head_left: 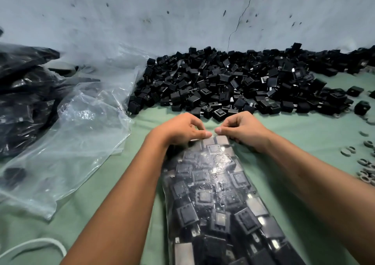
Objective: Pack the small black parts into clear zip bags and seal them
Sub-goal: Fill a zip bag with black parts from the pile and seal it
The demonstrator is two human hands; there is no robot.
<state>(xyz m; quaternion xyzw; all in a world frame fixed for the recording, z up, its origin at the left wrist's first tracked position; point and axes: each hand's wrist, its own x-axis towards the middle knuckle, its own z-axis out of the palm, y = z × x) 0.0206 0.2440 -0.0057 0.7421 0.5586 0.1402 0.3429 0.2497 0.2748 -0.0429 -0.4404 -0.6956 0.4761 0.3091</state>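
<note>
A clear zip bag [213, 193] full of small black parts lies lengthwise on the green table between my forearms. My left hand [182, 128] and my right hand [241, 128] meet at the bag's far top edge, each pinching the zip strip between thumb and fingers, thumbs nearly touching. Just beyond my hands a large heap of loose black parts [233, 82] spreads along the wall.
Empty clear bags [77, 143] lie crumpled at the left, next to filled bags of black parts [22, 94]. Small grey rings [365, 163] are scattered at the right edge. A white cable [40, 244] curls at the lower left. A pale wall [182, 11] stands behind.
</note>
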